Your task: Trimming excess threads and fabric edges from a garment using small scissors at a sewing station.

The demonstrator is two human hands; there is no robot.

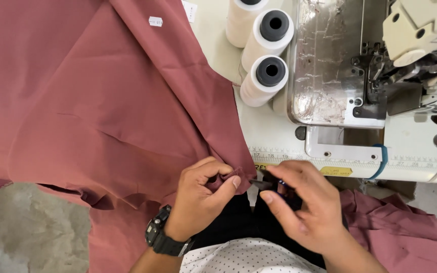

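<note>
One big sheet of dusty-red cloth (92, 101) is spreading across most of the left side of the view, draping off the pale sewing table (274, 136) and hanging down toward the grey floor (21, 227). More of the same cloth (405, 227) is lying bunched at the lower right, beside the person's lap. On the table the sewing machine (370, 60) is sitting at the upper right with its shiny metal plate, and three white thread cones (264, 50) are standing just left of it. A printed measuring strip (299, 157) is running along the table's front edge.

The left hand (201, 199), wearing a black wristwatch (160, 235), is pinching the cloth's lower corner between thumb and forefinger, fingers closed tight on a small fold just below the table edge. The right hand (304, 202) is curling around a small dark tool (279, 188), probably thread snips, whose tip is pointing toward that pinched corner; the fingers are wrapped about it, though whether its blades are apart cannot be told.

To do this well, the pinch is likely needing to stay close to the spot being worked, keeping the edge taut so the tool's tip is meeting only stray thread and not the weave. Since the heavy sheet is pulling downward, the left hand is probably having to bear that drag steadily. Small, light nips near the fold seem safer than one deep bite.
</note>
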